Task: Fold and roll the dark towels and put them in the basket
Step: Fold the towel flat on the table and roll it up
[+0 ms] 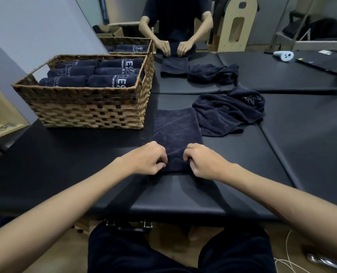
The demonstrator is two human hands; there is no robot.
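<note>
Pinching the near edge of the folded towel (176,133), left hand (147,157) and right hand (203,161) curl over it, apparently to start a roll away from the body. It lies flat on the counter (262,154), just beside the basket (89,109) of rolled towels.

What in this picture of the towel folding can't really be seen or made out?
Head view only:
- Near edge of the folded towel: covered by the left hand and right hand, so how far rolling has begun is unclear.
- Basket: its woven wall hides any layers under the rolled towels.
- Towel lettering: wrapped round the rolls, unreadable.
- Crumpled towel: one or several, unclear.
</note>
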